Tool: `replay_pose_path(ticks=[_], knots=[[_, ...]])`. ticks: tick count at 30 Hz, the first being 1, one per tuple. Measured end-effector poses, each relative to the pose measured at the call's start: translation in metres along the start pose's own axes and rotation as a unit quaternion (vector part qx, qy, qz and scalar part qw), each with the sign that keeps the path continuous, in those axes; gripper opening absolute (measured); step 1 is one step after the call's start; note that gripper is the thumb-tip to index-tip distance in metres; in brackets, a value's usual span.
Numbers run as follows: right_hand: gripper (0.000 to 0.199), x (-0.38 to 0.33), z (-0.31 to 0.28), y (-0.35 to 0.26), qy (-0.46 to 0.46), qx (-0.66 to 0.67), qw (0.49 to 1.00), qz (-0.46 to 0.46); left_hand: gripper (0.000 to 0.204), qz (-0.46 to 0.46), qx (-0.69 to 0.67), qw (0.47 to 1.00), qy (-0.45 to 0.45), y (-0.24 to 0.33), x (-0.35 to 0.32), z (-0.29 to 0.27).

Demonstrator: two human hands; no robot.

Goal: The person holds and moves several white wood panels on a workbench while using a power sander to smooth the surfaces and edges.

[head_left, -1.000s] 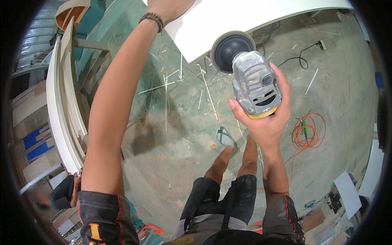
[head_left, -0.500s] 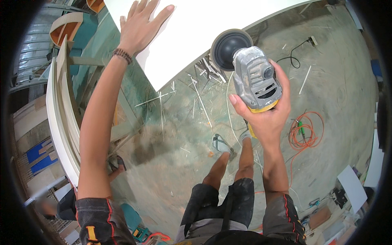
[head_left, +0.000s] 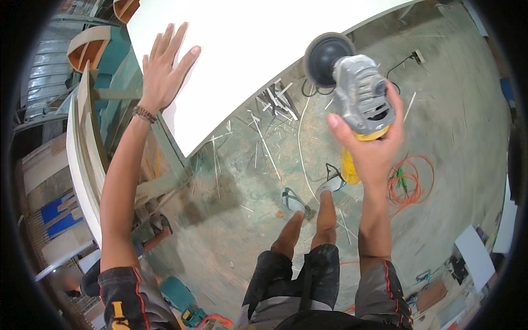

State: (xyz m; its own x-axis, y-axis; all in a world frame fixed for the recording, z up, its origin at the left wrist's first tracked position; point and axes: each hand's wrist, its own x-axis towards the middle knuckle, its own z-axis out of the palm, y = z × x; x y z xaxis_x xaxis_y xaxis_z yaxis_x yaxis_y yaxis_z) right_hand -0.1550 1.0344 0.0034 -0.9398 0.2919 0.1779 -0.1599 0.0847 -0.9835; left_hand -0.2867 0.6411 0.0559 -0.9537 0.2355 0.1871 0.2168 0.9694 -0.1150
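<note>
My left hand (head_left: 166, 70) lies flat on a large white board (head_left: 242, 60), fingers spread and pointing away from me. In my right hand (head_left: 375, 144) is an angle grinder (head_left: 362, 93) with a grey head and a yellow body, gripped between thumb and fingers. A round dark disc (head_left: 328, 59) on the grinder's far end stands at the board's right-hand edge and overlaps it in view; whether it touches cannot be made out. My palm hides part of the yellow body.
White offcut strips (head_left: 278, 102) litter the floor below the board. A coiled orange cord (head_left: 411, 184) lies to the right, and a black cable (head_left: 404, 63) farther off. Curved pale panels (head_left: 82, 165) stand at the left, where another person's foot (head_left: 160, 226) shows. A white sheet (head_left: 474, 257) is at lower right.
The board's near corner has shifted left and toward me, with my left hand on it. My right hand has carried the angle grinder slightly to the right.
</note>
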Motion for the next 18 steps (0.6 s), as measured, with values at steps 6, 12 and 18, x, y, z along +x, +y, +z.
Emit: replay_pose_path(ticks=[6, 12, 18], knots=[[0.090, -0.004, -0.005, -0.005, -0.018, -0.011, 0.999, -0.026, 0.079, -0.033, 0.012, 0.999, -0.005, 0.016, 0.023, -0.001], [0.096, -0.054, 0.020, -0.018, -0.130, -0.091, 0.976, -0.153, 0.077, -0.096, -0.024, 0.992, -0.076, 0.064, 0.057, -0.014], [0.095, -0.092, 0.050, -0.022, -0.163, -0.063, 0.972, -0.158, 0.082, -0.079, -0.049, 0.993, -0.065, 0.064, 0.064, -0.011]])
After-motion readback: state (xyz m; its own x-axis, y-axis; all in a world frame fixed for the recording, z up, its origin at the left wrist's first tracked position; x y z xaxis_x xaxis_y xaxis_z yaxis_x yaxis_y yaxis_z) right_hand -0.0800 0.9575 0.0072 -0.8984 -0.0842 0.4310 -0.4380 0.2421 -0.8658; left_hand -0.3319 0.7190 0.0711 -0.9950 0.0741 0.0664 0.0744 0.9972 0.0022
